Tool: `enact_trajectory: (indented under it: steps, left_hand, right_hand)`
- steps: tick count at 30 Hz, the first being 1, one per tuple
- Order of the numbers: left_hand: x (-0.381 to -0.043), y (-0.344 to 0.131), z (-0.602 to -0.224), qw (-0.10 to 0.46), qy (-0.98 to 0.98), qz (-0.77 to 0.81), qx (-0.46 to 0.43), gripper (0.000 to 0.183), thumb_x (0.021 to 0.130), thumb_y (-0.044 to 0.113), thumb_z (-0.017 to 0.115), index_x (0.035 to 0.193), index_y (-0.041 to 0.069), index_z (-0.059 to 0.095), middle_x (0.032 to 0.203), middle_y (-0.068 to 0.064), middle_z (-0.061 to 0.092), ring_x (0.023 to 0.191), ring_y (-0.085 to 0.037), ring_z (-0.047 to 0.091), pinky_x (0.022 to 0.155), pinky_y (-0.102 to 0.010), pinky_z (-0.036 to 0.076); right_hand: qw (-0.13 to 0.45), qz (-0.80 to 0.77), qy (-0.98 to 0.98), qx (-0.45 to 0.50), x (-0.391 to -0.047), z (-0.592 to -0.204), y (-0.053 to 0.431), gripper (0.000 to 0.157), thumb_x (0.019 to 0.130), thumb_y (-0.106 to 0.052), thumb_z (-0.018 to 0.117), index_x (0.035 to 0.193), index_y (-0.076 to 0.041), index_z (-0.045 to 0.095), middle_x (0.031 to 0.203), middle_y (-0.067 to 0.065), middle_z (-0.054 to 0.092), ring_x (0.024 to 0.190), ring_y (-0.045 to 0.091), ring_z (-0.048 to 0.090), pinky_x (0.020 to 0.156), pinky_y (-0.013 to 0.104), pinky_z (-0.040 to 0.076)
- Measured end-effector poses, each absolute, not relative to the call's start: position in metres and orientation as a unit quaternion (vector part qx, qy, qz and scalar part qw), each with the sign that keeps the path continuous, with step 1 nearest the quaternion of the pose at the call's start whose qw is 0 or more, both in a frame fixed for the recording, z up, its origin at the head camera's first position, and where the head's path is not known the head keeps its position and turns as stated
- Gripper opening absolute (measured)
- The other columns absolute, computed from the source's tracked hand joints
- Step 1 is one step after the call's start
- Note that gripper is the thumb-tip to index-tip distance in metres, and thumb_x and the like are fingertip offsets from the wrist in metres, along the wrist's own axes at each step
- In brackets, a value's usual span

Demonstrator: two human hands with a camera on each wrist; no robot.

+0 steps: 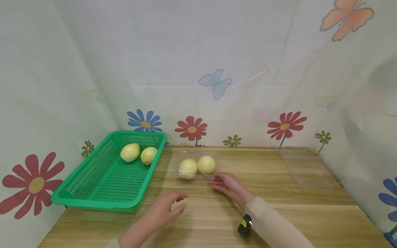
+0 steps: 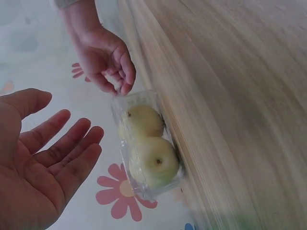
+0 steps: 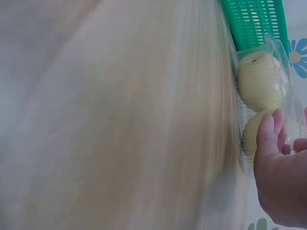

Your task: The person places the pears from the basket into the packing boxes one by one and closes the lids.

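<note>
Two pale yellow pears, a left one (image 1: 187, 168) and a right one (image 1: 206, 164), sit side by side in a clear plastic box (image 2: 128, 103) on the wooden table. My right hand (image 1: 227, 186) is at the box's front right corner. In the left wrist view its thumb and fingertips pinch the box's edge. Short of the box and to its left, my left hand (image 1: 164, 208) hovers with relaxed, spread fingers and holds nothing. Its palm (image 2: 29, 191) shows in the left wrist view.
A green basket (image 1: 141, 196) stands at the left with two more pears, one (image 1: 130, 152) beside another (image 1: 149, 155), at its far end. At the table's right lies another clear plastic container (image 1: 310, 172). A flowered cloth (image 1: 248, 113) hangs behind the table (image 1: 266, 172).
</note>
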State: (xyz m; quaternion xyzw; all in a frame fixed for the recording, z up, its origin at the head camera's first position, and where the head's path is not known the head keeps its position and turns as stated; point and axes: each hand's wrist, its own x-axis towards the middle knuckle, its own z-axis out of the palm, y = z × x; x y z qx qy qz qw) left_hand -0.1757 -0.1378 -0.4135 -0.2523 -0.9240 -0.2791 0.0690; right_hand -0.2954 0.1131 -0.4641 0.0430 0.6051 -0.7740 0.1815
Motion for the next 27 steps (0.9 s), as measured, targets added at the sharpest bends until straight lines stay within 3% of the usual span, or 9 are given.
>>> enact_trajectory:
  steps: [12, 23, 27]
  left_hand:
    - [-0.176, -0.134, -0.415, 0.056, -0.925, -0.281, -0.248, 0.024, 0.097, 0.02, 0.07, 0.118, 0.008, 0.072, 0.109, -0.008, 0.075, 0.097, -0.024, 0.07, 0.081, -0.036, 0.059]
    - [-0.178, -0.131, -0.417, 0.051, -0.927, -0.275, -0.251, 0.025, 0.097, 0.021, 0.07, 0.117, 0.008, 0.073, 0.109, -0.008, 0.075, 0.096, -0.024, 0.07, 0.081, -0.036, 0.06]
    - [-0.177, -0.131, -0.416, 0.043, -0.928, -0.272, -0.25, 0.025, 0.097, 0.023, 0.07, 0.117, 0.009, 0.073, 0.112, -0.007, 0.075, 0.097, -0.023, 0.07, 0.082, -0.037, 0.06]
  right_hand:
    - [0.182, -0.775, 0.602, 0.058, -0.313, -0.464, 0.095, 0.029, 0.104, -0.005, 0.046, 0.124, 0.016, 0.051, 0.084, 0.003, 0.064, 0.079, 0.012, 0.067, 0.091, 0.032, 0.062]
    - [0.167, -0.768, 0.613, 0.077, -0.323, -0.463, 0.079, 0.031, 0.104, -0.006, 0.048, 0.125, 0.016, 0.052, 0.093, 0.011, 0.067, 0.082, 0.017, 0.069, 0.096, 0.038, 0.061]
    - [0.166, -0.76, 0.624, 0.075, -0.326, -0.462, 0.074, 0.031, 0.105, -0.007, 0.048, 0.125, 0.016, 0.054, 0.093, 0.011, 0.067, 0.083, 0.016, 0.068, 0.091, 0.034, 0.062]
